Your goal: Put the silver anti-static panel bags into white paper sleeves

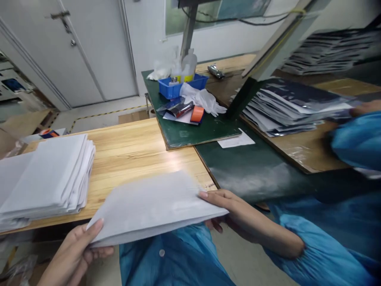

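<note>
A white folded sheet [151,204], blurred by motion, is held up between my two hands in front of the blue gown. My left hand [76,250] grips its near left corner, thumb on top and fingers underneath. At the right end my right hand [222,202] pinches the sheet, the thumb on the upper face and the other fingers partly hidden below. To the left, a stack of similar white folded sheets [49,174] lies on the light wooden table [127,143].
A green board [190,137] carries a blue tray [169,89] with bottles, white gloves [202,99] and an orange roll [197,114]. A metal post [268,51] rises beyond. On the right, a co-worker's blue sleeve [357,139] reaches toward a stack of dark-topped sheets [291,105].
</note>
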A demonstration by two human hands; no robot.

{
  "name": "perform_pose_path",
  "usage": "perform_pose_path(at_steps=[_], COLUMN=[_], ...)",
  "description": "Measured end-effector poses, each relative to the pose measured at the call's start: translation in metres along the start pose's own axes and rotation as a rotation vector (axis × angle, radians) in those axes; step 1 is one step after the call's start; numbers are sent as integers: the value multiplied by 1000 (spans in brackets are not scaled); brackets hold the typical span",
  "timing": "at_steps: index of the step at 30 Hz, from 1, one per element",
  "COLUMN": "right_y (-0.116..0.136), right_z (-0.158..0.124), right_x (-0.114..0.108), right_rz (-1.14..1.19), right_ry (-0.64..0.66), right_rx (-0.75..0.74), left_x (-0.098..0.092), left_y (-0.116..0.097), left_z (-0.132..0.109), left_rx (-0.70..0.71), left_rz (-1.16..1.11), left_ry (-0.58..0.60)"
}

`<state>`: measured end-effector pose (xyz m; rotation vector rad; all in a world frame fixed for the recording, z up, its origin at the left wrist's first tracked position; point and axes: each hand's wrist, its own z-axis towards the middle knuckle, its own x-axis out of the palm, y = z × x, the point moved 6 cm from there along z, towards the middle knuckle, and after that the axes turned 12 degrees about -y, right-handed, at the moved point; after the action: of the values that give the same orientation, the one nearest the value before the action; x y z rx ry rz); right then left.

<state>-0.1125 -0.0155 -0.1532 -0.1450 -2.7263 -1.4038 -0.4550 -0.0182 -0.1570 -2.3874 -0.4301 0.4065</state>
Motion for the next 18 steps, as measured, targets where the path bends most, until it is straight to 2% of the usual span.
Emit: perform_pose_path(at_steps=[4, 6, 8, 11, 14, 16, 18], right_y=[0, 10, 34, 89, 137, 147, 134], right_z=[11, 18, 33, 60, 80, 89, 94], right_x=[2, 5, 15, 51, 101, 128, 150], right_rz=[29, 28, 29, 93, 211, 246, 203], right_ry=[15, 42, 64, 118, 198, 214, 266], right_rx=[39, 27, -43, -207, -367, -406, -387], left_x=[10, 8, 4, -8, -31, -44, -52], left_y=[4, 2, -8, -37, -70, -88, -98], left_z=[-4, -6, -8, -7, -2, 7, 21], left_rx=[-40, 20, 126, 317, 502, 582, 589], left_rz=[-62, -143, -243, -420, -629, -742, -795], left_ry=[85, 86, 78, 37, -100, -183, -228])
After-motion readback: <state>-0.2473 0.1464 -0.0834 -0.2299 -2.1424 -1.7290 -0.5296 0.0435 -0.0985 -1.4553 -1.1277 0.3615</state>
